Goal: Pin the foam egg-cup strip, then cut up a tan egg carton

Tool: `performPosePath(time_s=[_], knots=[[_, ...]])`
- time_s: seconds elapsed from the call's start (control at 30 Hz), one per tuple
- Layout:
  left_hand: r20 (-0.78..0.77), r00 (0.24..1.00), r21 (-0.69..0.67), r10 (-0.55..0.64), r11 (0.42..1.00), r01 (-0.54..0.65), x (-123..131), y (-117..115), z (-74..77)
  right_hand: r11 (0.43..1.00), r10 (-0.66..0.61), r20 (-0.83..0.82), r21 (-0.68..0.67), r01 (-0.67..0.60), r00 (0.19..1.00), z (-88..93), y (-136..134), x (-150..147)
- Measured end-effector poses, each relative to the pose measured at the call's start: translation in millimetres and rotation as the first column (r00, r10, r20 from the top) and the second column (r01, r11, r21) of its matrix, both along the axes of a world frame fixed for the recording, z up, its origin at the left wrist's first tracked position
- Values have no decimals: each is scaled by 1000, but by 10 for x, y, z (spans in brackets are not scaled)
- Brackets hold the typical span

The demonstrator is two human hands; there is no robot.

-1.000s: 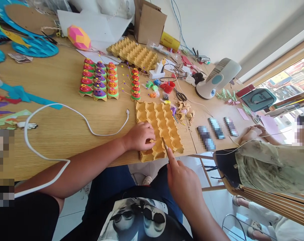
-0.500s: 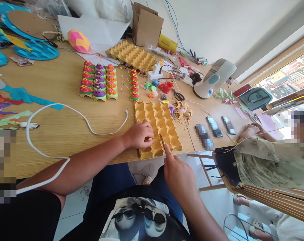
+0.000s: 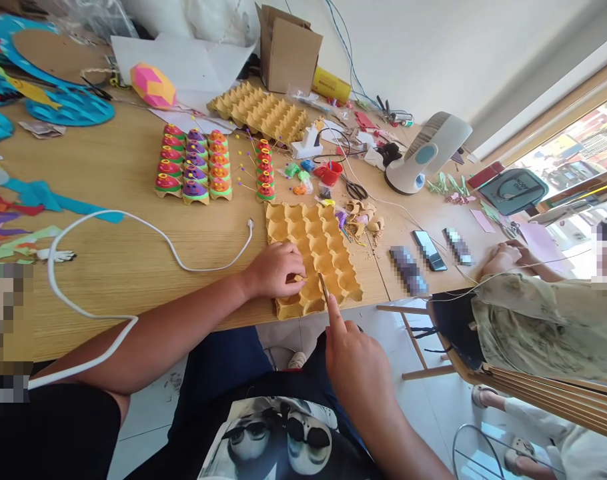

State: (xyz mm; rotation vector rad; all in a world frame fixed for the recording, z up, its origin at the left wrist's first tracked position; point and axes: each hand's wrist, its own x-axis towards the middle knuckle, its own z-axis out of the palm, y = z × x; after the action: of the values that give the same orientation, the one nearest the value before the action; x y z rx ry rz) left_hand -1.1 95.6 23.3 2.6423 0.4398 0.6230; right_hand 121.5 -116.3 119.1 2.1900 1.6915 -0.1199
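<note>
A yellow pulp egg tray [image 3: 328, 243] lies at the front edge of the table, its cups facing up. My left hand [image 3: 277, 270] rests on the tray's left side with curled fingers gripping it; the fingertips are partly hidden among the cups. My right hand [image 3: 356, 357] is closed round a thin knife [image 3: 323, 287], the index finger stretched along its back. The knife's blade touches the tray between the cups, just right of my left fingers. The handle is hidden in my palm.
Painted egg-cup strips [image 3: 195, 167] stand behind, with another egg tray [image 3: 258, 113] farther back. Torn tray scraps [image 3: 364, 220], black scissors [image 3: 356, 190] and a white fan [image 3: 428, 153] are to the right. A white cable [image 3: 168, 243] curves at left. A person [image 3: 528, 320] sits at right.
My right hand has drawn the knife slightly toward me along the tray. My left hand keeps its place on the tray. The whole view has shifted a little.
</note>
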Motion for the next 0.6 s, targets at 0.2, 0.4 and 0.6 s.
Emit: performPosePath(time_s=[0.2, 0.4, 0.6], knots=[[-4, 1000, 5, -1, 1000, 1, -2, 11, -9, 999, -22, -60, 26, 24, 998, -26, 35, 34], [-10, 1000, 8, -6, 1000, 7, -4, 16, -9, 998, -46, -105, 27, 49, 993, -33, 37, 51], [-15, 1000, 18, -1, 1000, 1, -3, 19, -17, 998, -38, -96, 37, 41, 995, -87, 29, 40]])
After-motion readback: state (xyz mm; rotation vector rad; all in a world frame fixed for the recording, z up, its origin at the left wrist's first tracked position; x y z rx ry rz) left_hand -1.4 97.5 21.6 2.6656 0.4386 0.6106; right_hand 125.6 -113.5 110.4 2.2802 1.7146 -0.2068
